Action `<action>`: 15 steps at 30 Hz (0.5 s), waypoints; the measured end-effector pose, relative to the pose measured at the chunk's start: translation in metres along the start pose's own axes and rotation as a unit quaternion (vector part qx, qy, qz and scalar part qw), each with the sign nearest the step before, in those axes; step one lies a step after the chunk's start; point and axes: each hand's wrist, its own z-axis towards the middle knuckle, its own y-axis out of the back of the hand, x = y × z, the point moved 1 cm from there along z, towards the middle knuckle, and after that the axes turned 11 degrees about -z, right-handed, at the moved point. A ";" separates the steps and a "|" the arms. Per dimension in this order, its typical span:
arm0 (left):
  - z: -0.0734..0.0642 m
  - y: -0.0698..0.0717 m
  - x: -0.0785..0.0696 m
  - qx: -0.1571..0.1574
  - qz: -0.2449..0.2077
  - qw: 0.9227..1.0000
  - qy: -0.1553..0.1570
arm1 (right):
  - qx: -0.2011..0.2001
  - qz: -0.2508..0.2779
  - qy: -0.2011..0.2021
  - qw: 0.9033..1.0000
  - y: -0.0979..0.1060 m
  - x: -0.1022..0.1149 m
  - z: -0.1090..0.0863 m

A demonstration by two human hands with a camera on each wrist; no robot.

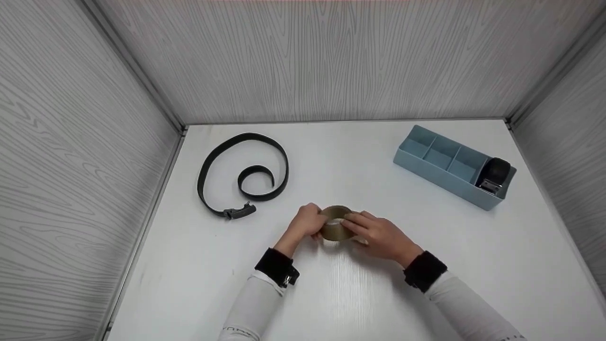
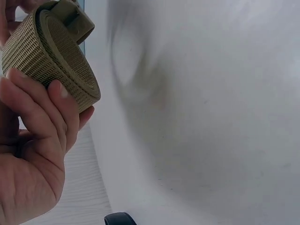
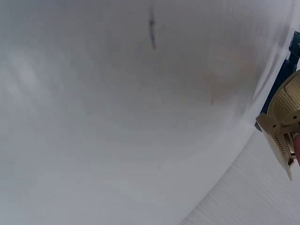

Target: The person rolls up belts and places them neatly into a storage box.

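A tan woven belt point(image 1: 337, 233), rolled into a ring, is held between both hands over the middle of the table. My left hand point(image 1: 308, 221) grips the roll from the left; in the left wrist view its fingers point(image 2: 35, 101) curl round the webbing point(image 2: 30, 56). From the other side my right hand point(image 1: 386, 237) pinches the roll, with fingertips at its rim. The tan buckle point(image 3: 281, 136) shows at the edge of the right wrist view with a fingertip on it. Most of the right hand is out of that view.
To the left lies a black belt point(image 1: 203, 175) in a loose spiral, its buckle point(image 1: 241, 210) toward me. A blue divided box point(image 1: 440, 177) stands at the back right, with a black item point(image 1: 496, 171) with a metal part in its right compartment. Grey wood-grain walls point(image 1: 303, 61) enclose the table.
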 end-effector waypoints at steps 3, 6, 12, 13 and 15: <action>-0.002 0.001 -0.002 0.013 -0.006 1.000 0.007 | 0.008 -0.009 0.011 1.000 0.003 0.000 0.001; -0.004 0.002 -0.003 0.033 0.002 0.999 0.013 | 0.011 -0.020 0.023 0.999 0.007 0.000 0.003; -0.005 0.004 -0.005 0.064 0.015 0.998 0.007 | 0.001 -0.041 0.063 0.997 0.014 0.001 0.004; -0.005 0.005 -0.005 0.068 0.019 0.997 0.003 | -0.002 -0.044 0.067 0.997 0.015 0.001 0.004; -0.004 0.004 -0.005 0.076 0.029 0.997 -0.003 | 0.003 -0.050 0.067 0.996 0.015 0.001 0.002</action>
